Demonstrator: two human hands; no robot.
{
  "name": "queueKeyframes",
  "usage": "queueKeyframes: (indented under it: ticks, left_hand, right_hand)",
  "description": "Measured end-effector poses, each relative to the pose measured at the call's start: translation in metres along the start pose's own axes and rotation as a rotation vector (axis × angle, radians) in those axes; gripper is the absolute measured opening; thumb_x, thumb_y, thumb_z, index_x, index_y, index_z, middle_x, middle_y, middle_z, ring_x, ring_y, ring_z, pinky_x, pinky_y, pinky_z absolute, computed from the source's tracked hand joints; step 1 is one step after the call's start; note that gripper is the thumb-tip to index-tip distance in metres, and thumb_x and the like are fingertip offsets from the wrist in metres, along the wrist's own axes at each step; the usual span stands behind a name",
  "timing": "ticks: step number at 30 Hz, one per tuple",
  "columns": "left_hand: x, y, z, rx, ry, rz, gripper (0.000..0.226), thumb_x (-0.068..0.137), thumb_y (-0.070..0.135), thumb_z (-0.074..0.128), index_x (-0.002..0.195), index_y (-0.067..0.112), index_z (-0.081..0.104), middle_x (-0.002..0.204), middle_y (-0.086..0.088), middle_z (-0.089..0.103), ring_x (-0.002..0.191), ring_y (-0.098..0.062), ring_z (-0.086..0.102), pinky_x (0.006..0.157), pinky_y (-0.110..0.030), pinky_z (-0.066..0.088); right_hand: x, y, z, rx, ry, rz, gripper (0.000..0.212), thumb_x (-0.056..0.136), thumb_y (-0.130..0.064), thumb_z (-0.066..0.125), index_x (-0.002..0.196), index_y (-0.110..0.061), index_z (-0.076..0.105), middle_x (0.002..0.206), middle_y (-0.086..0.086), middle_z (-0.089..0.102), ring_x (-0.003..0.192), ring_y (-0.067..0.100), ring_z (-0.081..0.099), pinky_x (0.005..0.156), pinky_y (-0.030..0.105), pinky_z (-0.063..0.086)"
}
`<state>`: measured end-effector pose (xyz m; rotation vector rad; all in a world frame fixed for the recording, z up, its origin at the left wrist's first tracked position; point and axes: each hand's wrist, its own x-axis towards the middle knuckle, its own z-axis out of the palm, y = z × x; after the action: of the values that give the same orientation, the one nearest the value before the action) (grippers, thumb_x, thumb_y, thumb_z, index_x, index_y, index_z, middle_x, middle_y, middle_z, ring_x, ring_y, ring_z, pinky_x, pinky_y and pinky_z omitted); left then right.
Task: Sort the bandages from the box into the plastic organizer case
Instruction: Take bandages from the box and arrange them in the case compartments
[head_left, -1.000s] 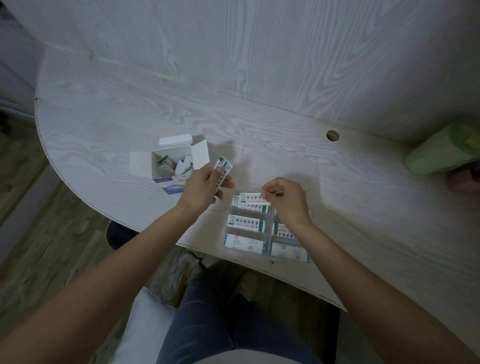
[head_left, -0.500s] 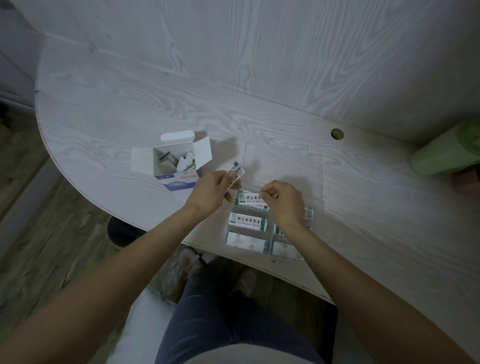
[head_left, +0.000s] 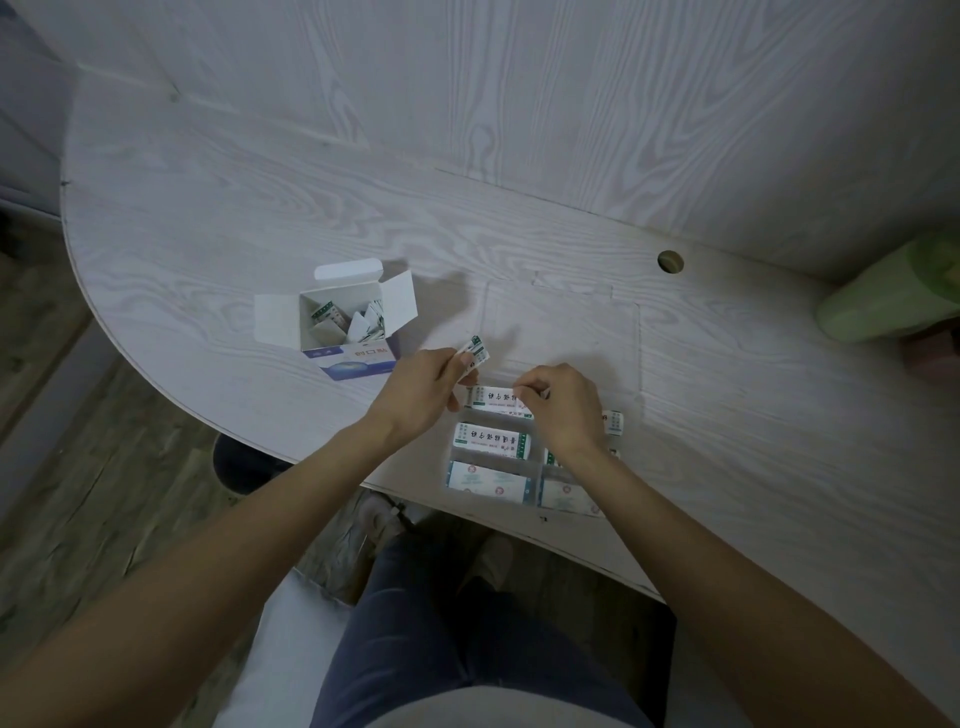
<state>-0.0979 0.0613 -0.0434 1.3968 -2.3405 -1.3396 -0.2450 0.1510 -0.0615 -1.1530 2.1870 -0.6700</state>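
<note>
head view: left hand (head_left: 421, 392) pinches bandages (head_left: 475, 353) just left of the case (head_left: 488, 480); right hand (head_left: 563, 408) pinches one there.

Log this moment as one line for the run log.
left hand: holds bandages | right hand: over organizer case, grip unclear | box: open

Pale table (head_left: 218, 218) bears box (head_left: 348, 332), organizer case (head_left: 493, 457).

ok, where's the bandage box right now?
In the head view, the open bandage box stands on the table, left of the left hand and up-left of the organizer case.
</note>
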Motion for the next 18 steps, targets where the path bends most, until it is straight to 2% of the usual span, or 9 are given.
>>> queueKeyframes:
  ticks: [5,9,12,18]
  left_hand:
    - [0.000,-0.001,0.000,-0.005,0.008,0.009,0.040,0.103,0.031,0.033,0.100,0.006,0.064,0.102,0.001,0.068,0.059,-0.006,0.060,0.055,-0.018,0.037]
    - [0.004,0.001,0.000,0.035,0.001,0.015,0.040,0.103,0.031,0.032,0.102,0.006,0.063,0.106,-0.001,0.068,0.060,-0.007,0.061,0.056,-0.014,0.037]
    - [0.006,0.002,0.000,0.086,-0.044,0.012,0.042,0.103,0.032,0.031,0.101,0.007,0.064,0.106,-0.003,0.068,0.064,-0.013,0.063,0.061,-0.023,0.038]
    - [0.005,0.001,-0.001,0.082,-0.066,0.007,0.040,0.103,0.032,0.032,0.100,0.009,0.064,0.108,-0.001,0.068,0.061,-0.008,0.061,0.066,-0.024,0.037]
  right_hand:
    - [0.001,0.002,0.001,-0.001,-0.012,0.004,0.011,0.089,-0.016,0.064,0.094,-0.013,0.074,0.093,0.001,0.071,0.076,0.006,0.056,0.068,0.018,0.041]
    - [0.004,0.005,0.008,-0.008,0.000,0.021,0.008,0.089,-0.016,0.065,0.089,-0.017,0.074,0.095,0.004,0.067,0.089,0.016,0.060,0.072,0.025,0.047]
    - [0.004,0.005,0.009,-0.009,0.021,0.025,0.008,0.088,-0.016,0.065,0.088,-0.016,0.073,0.095,0.005,0.066,0.091,0.018,0.060,0.072,0.024,0.046]
    - [0.004,0.001,0.010,-0.010,0.025,0.035,0.008,0.089,-0.017,0.064,0.089,-0.015,0.072,0.096,0.005,0.064,0.092,0.018,0.058,0.074,0.027,0.047]
